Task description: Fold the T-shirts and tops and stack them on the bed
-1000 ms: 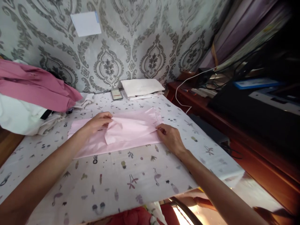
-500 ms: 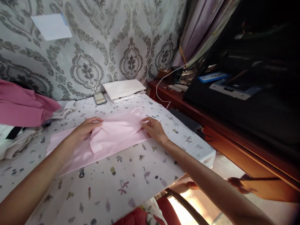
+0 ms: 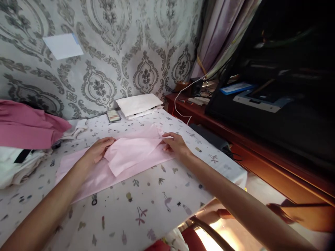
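A light pink cloth, perhaps a garment (image 3: 133, 153), lies across the patterned white sheet (image 3: 115, 216), with a loose flap folded over its middle. My left hand (image 3: 101, 149) pinches the flap's left end, thumb and fingers closed on the fabric. On the other side, my right hand (image 3: 176, 143) grips the flap's right end between thumb and fingers. The flap is slightly raised and creased between the two hands, while the layer beneath stays flat on the sheet.
Folded white cloth (image 3: 140, 104) sits at the back beside a small blurred item (image 3: 113, 115). Clothes, including a dark pink one (image 3: 28, 127), are heaped at left. A wooden cabinet (image 3: 199, 113) with a white cable (image 3: 176, 103) and a large dark screen (image 3: 282, 76) border the right.
Both hands have shifted the flap slightly; its upper edge now looks straighter and its lower corner lies further right. The camera view has tilted up a little.
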A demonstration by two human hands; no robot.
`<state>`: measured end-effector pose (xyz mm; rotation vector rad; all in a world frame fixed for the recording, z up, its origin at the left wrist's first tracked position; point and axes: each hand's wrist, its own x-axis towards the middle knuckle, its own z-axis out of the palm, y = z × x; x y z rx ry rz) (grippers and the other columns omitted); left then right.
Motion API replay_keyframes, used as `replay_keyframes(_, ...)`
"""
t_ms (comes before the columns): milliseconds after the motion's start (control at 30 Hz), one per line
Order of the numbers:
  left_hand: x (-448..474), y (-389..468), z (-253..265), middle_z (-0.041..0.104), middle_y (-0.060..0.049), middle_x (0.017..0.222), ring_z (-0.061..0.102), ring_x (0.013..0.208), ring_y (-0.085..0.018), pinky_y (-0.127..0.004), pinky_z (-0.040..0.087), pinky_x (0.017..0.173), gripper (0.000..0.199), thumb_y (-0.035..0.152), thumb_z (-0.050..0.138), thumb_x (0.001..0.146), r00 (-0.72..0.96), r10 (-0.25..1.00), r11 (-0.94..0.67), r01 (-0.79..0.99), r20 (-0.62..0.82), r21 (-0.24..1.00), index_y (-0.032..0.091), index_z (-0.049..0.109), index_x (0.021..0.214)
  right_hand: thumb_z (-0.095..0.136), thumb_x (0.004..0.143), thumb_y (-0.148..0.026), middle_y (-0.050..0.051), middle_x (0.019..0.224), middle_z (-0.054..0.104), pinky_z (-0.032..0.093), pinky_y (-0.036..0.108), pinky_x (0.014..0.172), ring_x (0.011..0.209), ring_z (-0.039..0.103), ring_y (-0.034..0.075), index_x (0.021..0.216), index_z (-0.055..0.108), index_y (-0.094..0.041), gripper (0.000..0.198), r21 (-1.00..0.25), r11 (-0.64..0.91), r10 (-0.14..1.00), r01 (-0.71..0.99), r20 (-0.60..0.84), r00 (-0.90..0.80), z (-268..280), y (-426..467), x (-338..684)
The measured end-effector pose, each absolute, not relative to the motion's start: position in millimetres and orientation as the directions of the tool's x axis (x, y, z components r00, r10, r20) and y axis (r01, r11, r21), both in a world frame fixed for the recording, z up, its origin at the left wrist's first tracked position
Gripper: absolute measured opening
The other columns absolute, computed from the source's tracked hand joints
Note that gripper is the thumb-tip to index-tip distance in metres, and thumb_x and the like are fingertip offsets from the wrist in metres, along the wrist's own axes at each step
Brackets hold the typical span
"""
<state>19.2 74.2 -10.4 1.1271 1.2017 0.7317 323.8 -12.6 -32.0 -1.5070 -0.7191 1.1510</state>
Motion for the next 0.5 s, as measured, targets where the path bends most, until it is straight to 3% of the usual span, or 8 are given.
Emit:
replay_keyframes(133, 2, 70, -8, 0.068, -0.001, 0.081, 0.063, 0.067, -0.015, -0.023, 0.048, 0.057, 0.041, 0.039, 0.086, 0.063, 0.336, 0.869, 0.306, 0.208, -0.362, 0.929, 0.018, 0.068, 0.093, 0.068, 0.077, -0.016, -0.004, 0.061, 0.066, 0.037, 0.018, 0.034, 0.039, 0.056, 0.010, 0.092, 0.055, -0.022, 0.020, -0.969, -0.244, 0.925, -0.041, -0.245, 0.289, -34, -13, 318)
replay_keyframes(267, -9, 66, -5, 0.068, -0.002, 0.087, 0.065, 0.069, -0.016, -0.026, 0.052, 0.059, 0.056, 0.025, 0.088, 0.058, 0.361, 0.827, 0.364, 0.240, -0.431, 0.900, 0.021, 0.063, 0.108, 0.067, 0.073, -0.007, -0.008, 0.048, 0.058, 0.035, 0.017, 0.034, 0.035, 0.053, 0.010, 0.092, 0.056, -0.021, 0.027, -0.966, -0.251, 0.941, 0.054, -0.231, 0.247, -37, -8, 313)
replay_keyframes(367, -11, 66, -8, 0.065, -0.001, 0.083, 0.062, 0.063, -0.013, -0.023, 0.049, 0.053, 0.055, 0.018, 0.086, 0.056, 0.310, 0.851, 0.379, 0.193, -0.423, 0.905, 0.021, 0.064, 0.106, 0.063, 0.074, -0.005, -0.007, 0.050, 0.059, 0.036, 0.017, 0.035, 0.036, 0.053, 0.009, 0.095, 0.056, -0.020, 0.027, -0.962, -0.271, 0.922, -0.016, -0.264, 0.282, -35, -6, 311)
replay_keyframes(500, -13, 62, -10, 0.062, 0.001, 0.071, 0.059, 0.055, -0.011, -0.023, 0.049, 0.053, 0.045, 0.023, 0.086, 0.060, 0.234, 0.866, 0.395, 0.225, -0.443, 0.891, 0.019, 0.064, 0.099, 0.059, 0.079, -0.007, -0.002, 0.062, 0.066, 0.043, 0.017, 0.040, 0.042, 0.057, 0.009, 0.106, 0.054, -0.019, 0.030, -0.935, -0.313, 0.900, -0.168, -0.348, 0.262, -27, -13, 304)
